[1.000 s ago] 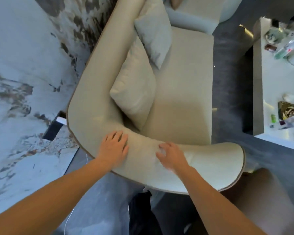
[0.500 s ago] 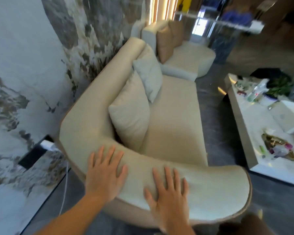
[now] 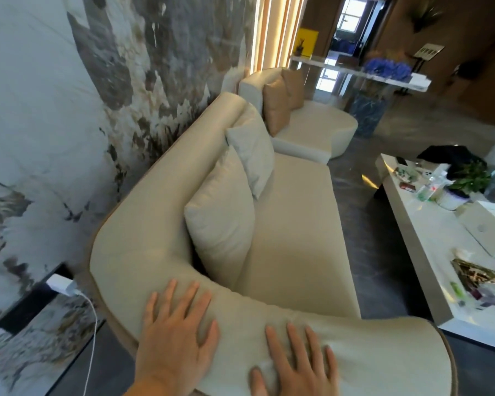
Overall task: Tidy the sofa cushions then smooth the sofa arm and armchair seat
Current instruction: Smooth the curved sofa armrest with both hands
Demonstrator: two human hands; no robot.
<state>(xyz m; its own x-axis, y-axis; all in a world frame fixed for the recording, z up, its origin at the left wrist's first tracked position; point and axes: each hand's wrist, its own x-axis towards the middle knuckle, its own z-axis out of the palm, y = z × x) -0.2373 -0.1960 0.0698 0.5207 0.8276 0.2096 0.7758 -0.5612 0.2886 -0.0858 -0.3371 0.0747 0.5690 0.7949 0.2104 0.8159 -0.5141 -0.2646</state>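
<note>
A cream sofa [image 3: 292, 224] runs away from me along the marbled wall. Its curved arm [image 3: 377, 355] crosses the bottom of the view. My left hand [image 3: 177, 338] lies flat on the arm near the corner, fingers spread. My right hand [image 3: 295, 364] lies flat on the arm just to the right, fingers spread, with the fabric puckered under it. Two cream cushions lean on the backrest: a large one [image 3: 223, 227] near me and a smaller one [image 3: 252, 150] behind it. Two tan cushions [image 3: 280, 101] stand on the far rounded section [image 3: 320, 130].
A low white table [image 3: 423, 252] cluttered with bottles, a plant and wrappers stands to the right, across a strip of dark floor [image 3: 355, 201]. A white charger and cable [image 3: 66, 287] hang from the wall at lower left. A glass console with blue flowers [image 3: 386, 68] stands at the back.
The view has tilted up, showing more of the room. Both hands have flattened and spread on the sofa arm and sit lower in the frame than before.
</note>
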